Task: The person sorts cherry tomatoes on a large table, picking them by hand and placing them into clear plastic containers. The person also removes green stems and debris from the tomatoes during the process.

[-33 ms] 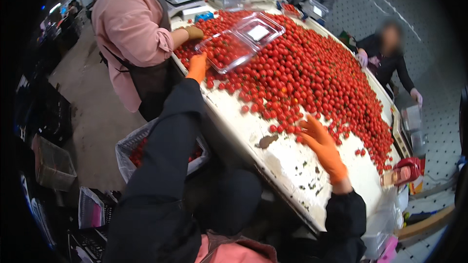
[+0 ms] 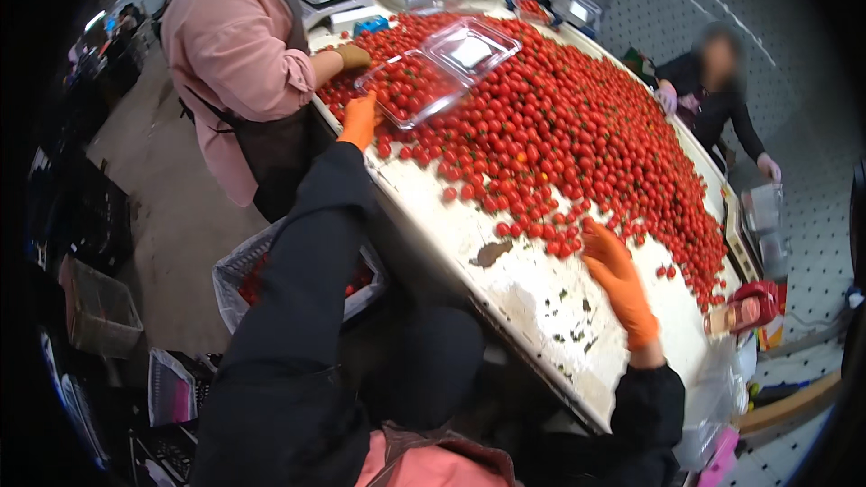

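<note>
Bare tabletop [image 2: 541,307] — tomatoes [image 2: 577,144] beyond

no visible change: left hand [image 2: 360,121] same spot at clear clamshell box [image 2: 424,81], right hand [image 2: 619,281] same spot at near edge of cherry tomatoes [image 2: 577,135].
</note>
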Demonstrator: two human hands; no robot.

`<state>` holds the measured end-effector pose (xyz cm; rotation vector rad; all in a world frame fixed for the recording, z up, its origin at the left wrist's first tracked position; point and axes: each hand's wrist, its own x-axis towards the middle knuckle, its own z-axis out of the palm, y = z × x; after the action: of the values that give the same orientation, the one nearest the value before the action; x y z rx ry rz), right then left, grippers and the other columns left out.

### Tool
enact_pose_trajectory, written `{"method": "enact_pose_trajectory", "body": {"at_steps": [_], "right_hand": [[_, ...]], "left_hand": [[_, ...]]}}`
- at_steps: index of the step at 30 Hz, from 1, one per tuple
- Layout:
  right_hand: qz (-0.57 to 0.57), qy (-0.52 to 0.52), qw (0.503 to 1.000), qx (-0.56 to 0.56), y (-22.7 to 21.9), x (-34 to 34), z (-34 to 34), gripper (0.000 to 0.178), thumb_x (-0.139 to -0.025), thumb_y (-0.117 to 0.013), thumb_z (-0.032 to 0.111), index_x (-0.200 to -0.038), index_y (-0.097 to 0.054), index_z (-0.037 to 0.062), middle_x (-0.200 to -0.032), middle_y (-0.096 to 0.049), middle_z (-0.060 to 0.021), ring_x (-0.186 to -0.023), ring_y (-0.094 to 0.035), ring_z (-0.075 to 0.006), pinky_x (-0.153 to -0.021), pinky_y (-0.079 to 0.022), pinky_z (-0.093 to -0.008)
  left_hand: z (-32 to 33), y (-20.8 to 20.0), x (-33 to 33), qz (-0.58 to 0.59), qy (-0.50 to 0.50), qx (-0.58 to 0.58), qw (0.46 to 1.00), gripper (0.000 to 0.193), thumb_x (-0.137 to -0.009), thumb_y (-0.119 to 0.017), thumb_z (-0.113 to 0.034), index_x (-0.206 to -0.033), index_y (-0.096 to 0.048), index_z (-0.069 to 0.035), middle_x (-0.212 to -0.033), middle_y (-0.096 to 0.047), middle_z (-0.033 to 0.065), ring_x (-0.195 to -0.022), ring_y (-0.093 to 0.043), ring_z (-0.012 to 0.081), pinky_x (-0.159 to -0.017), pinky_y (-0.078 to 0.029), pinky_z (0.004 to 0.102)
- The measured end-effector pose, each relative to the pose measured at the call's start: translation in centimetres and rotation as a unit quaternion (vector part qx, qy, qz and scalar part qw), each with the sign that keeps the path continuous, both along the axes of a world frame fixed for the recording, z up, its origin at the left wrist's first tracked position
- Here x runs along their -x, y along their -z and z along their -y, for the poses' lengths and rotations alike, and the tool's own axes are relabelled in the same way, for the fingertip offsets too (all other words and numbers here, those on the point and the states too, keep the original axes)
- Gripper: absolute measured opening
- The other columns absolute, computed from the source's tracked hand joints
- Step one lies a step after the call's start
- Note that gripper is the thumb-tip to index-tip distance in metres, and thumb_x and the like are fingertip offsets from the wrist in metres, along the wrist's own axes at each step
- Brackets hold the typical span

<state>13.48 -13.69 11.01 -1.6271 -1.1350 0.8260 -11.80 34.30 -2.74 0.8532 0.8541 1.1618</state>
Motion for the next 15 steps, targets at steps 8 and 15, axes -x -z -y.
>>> {"method": "enact_pose_trajectory", "body": {"at_steps": [8,15], "right_hand": [[0.591,0.441,0.613,0.284,-3.0,-15.1,31.2,0.053,-0.083,-0.064,0.034,-0.12,-0.053,-0.0031,-0.121,-0.055,-0.0249,-0.113,-0.051,-0.0395,-0.097,-0.04,-0.0442],[0.392,0.434,0.736,0.342,0.2,-16.4,40.5,0.035,-0.084,-0.056,0.035,-0.074,-0.065,0.0026,-0.073,-0.066,-0.0188,-0.071,-0.064,-0.0365,-0.067,-0.048,-0.0428]], "left_hand": [[-0.9,2.9,2.4,-0.067,0.086,-0.037,0.993,0.04,-0.097,-0.046,-0.034,-0.127,-0.049,-0.008,-0.11,-0.054,0.0177,-0.094,-0.059,0.0311,-0.077,-0.052,0.0406],[5.6,-0.7,-3.9,-0.292,-0.205,-0.149,0.922,0.046,-0.077,-0.073,-0.038,-0.083,-0.068,0.007,-0.079,-0.068,0.0179,-0.073,-0.066,0.0287,-0.066,-0.051,0.0358]]}}
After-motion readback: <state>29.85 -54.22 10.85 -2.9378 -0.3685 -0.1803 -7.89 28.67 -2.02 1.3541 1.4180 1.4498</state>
